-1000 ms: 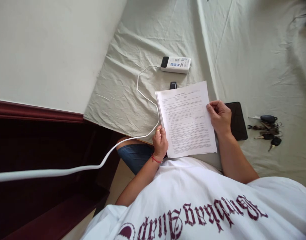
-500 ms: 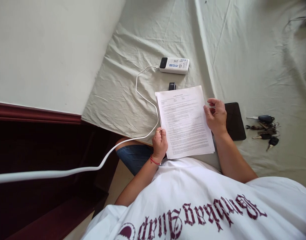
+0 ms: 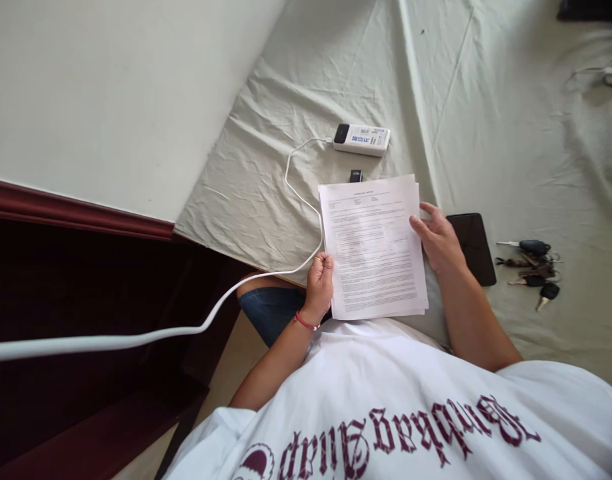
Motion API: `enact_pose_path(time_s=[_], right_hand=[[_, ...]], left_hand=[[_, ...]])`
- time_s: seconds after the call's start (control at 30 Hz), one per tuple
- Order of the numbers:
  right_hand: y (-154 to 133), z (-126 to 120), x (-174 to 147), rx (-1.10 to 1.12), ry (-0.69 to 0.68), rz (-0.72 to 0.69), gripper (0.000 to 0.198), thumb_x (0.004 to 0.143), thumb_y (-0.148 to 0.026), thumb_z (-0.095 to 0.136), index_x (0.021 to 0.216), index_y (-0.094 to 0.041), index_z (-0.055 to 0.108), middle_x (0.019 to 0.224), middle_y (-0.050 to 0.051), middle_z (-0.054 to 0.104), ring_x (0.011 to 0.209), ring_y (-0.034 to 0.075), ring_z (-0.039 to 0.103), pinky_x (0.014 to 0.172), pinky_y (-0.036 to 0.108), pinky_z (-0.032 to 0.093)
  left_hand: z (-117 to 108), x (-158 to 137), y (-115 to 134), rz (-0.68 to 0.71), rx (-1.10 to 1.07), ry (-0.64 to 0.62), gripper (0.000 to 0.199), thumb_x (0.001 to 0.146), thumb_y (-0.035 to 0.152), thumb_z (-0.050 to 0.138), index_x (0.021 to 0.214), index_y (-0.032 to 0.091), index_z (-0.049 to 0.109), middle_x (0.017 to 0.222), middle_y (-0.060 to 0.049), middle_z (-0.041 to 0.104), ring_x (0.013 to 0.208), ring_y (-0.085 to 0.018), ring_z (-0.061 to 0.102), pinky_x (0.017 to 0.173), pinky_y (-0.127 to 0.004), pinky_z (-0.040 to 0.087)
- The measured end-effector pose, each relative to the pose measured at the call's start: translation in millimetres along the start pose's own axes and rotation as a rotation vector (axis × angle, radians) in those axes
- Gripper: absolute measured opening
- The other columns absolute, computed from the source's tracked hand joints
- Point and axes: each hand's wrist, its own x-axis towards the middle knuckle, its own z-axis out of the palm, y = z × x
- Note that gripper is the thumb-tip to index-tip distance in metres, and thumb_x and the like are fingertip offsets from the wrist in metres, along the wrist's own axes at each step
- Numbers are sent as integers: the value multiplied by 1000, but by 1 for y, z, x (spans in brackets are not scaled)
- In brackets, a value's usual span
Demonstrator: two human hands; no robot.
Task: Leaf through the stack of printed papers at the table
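A small stack of printed sheets (image 3: 373,253) lies in front of my body, its top page covered in lines of small text. My left hand (image 3: 320,283) is closed on the stack's lower left edge, the thumb towards the page. At the right edge is my right hand (image 3: 440,241); its thumb rests over the top page and its other fingers go partly behind the sheets. The pages are slightly uneven at the right and bottom edges. A small black object (image 3: 355,175) pokes out just beyond the top edge, partly hidden by the paper.
A white power bank (image 3: 362,139) lies beyond the papers, with a white cable (image 3: 221,303) running from it off to the left. Right of my right hand are a dark phone (image 3: 473,248) and a bunch of keys (image 3: 535,263). A wrinkled pale cloth (image 3: 486,153) covers the surface.
My right hand's fingers have slipped behind the right edge of the sheets, where they showed beside it before. The stack is turned slightly. The whole view has shifted a little.
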Motion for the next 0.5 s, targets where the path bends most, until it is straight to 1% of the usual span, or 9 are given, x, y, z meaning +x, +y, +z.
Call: enact_pose_path(time_s=[0.07, 0.13, 0.23, 0.3, 0.37, 0.43, 0.5], right_hand=[[-10, 5, -7, 157, -83, 151, 63, 79, -58, 80, 129, -25, 64, 100, 7, 79, 89, 28, 77, 78, 43, 63], [-19, 11, -15, 257, -129, 270, 55, 73, -55, 86, 115, -22, 72, 99, 9, 80, 87, 30, 77, 79, 45, 64], [-21, 16, -28, 304, -122, 387, 47, 67, -52, 91, 99, -21, 77, 92, 8, 81, 85, 31, 78, 79, 45, 66], [-18, 15, -38, 297, -141, 459, 41, 68, -51, 91, 94, -22, 77, 91, 9, 81, 84, 32, 78, 78, 45, 67], [-13, 12, -49, 289, -182, 528, 37, 71, -51, 89, 91, -22, 78, 91, 10, 81, 83, 32, 79, 78, 45, 67], [-10, 9, -59, 299, -212, 573, 37, 73, -51, 88, 92, -21, 78, 93, 10, 81, 86, 33, 79, 81, 47, 67], [-9, 9, -68, 330, -218, 589, 38, 73, -48, 89, 97, -22, 78, 98, 9, 81, 91, 33, 78, 86, 47, 66]], left_hand=[[1, 0, 3, -24, -73, -7, 37, 94, 59, 56, 96, 23, 53, 87, 0, 66, 79, -15, 64, 76, -28, 53], [1, -1, 6, -52, -133, -16, 38, 93, 61, 58, 96, 23, 53, 90, -1, 68, 83, -16, 66, 79, -30, 55], [-1, -8, 9, -109, -163, -35, 41, 93, 62, 57, 104, 23, 56, 102, -5, 72, 94, -19, 69, 84, -34, 57], [-3, -16, 10, -135, -144, -50, 43, 94, 62, 57, 110, 22, 58, 111, -9, 73, 102, -21, 70, 90, -36, 57], [-4, -24, 10, -140, -115, -71, 42, 94, 60, 58, 112, 22, 60, 118, -10, 73, 110, -22, 69, 96, -39, 56], [-3, -32, 12, -139, -105, -96, 41, 94, 58, 60, 114, 21, 62, 123, -10, 72, 116, -23, 68, 103, -40, 54], [-3, -37, 15, -154, -136, -112, 43, 92, 56, 64, 119, 21, 63, 127, -11, 72, 119, -24, 67, 106, -42, 52]])
